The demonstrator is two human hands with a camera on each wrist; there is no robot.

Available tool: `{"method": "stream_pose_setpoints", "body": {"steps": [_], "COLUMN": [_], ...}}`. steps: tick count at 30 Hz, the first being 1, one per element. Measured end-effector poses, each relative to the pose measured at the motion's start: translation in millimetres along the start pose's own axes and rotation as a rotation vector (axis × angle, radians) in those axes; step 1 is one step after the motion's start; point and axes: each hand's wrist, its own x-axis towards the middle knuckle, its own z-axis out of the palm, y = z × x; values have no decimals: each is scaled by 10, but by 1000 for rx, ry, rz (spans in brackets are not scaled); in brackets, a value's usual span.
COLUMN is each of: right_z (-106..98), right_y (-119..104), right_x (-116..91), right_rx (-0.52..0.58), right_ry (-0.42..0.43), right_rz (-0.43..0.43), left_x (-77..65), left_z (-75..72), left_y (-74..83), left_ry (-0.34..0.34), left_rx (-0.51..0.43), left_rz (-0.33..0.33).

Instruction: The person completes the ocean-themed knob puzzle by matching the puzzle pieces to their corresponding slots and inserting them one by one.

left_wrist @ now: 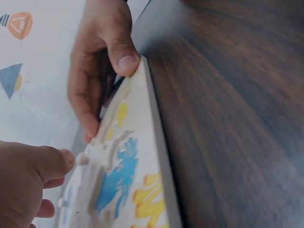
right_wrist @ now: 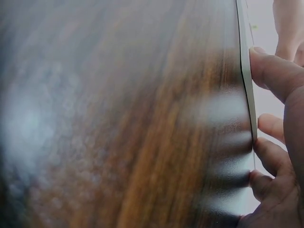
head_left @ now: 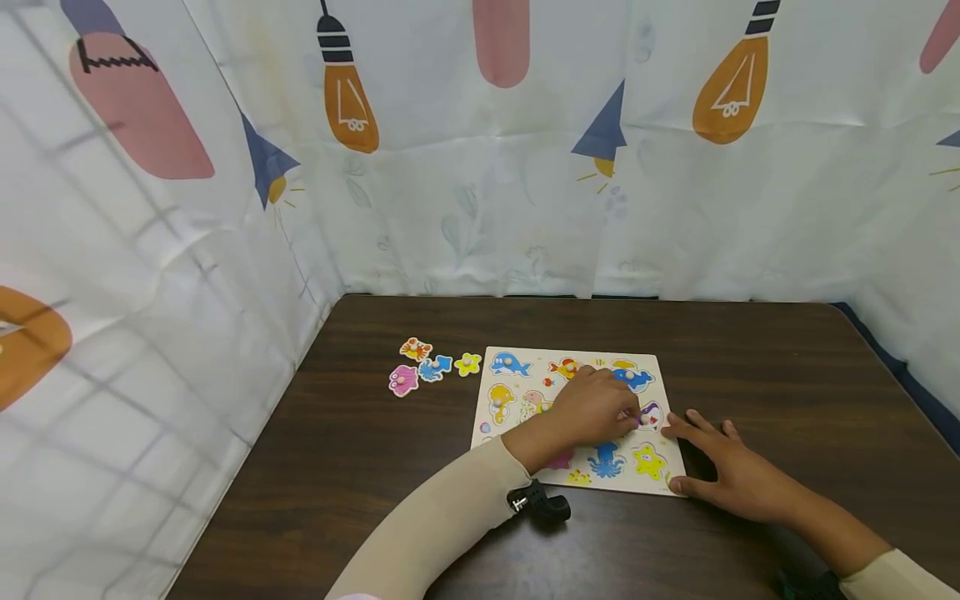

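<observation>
A pale wooden puzzle board (head_left: 555,358) with sea-animal pictures lies on the table. My left hand (head_left: 596,408) reaches across it, fingers curled, and pinches a purple-and-white puzzle piece (head_left: 651,415) near the right edge. In the left wrist view, the left thumb (left_wrist: 57,161) meets a small knob on the board. My right hand (head_left: 738,475) rests against the board's right edge, fingers spread and thumb at the near corner. Its fingertips (right_wrist: 263,147) touch the board's side in the right wrist view. The left hand and wrist cover part of the board's middle.
Left of the board lie several loose pieces: a pink shell (head_left: 403,381), a blue piece (head_left: 435,368), a yellow star-like piece (head_left: 468,364) and an orange piece (head_left: 416,349). The dark wooden table (head_left: 337,467) meets a patterned white curtain (head_left: 465,217) behind. A black strap (head_left: 538,502) circles the left wrist.
</observation>
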Motion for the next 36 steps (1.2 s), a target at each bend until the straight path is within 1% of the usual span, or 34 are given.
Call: {"method": "stream_pose_setpoints", "body": {"steps": [5, 11, 15, 18, 22, 32, 36], "right_z": [-11, -25, -20, -12, -9, -18, -10], "right_y": [-13, -15, -14, -18, -23, -23, -16], "right_x": [3, 1, -2, -1, -8, -18, -16], "right_rx": [-1, -11, -12, -8, -11, -13, -15], "right_ry": [-1, 5, 7, 6, 7, 5, 6], "right_rz": [-6, -5, 14, 13, 10, 21, 15], "left_x": [-135, -330, -443, -522, -643, -971, -1103], "left_z": [-99, -212, -262, -277, -295, -333, -327], "left_y": [-82, -227, -325, -409, -545, -919, -1084], "left_ry": [16, 67, 80, 87, 110, 183, 208], "left_rx": [-50, -35, -49, -66, -66, -64, -53], "left_rz": [9, 14, 1, -21, -51, -117, -160]}}
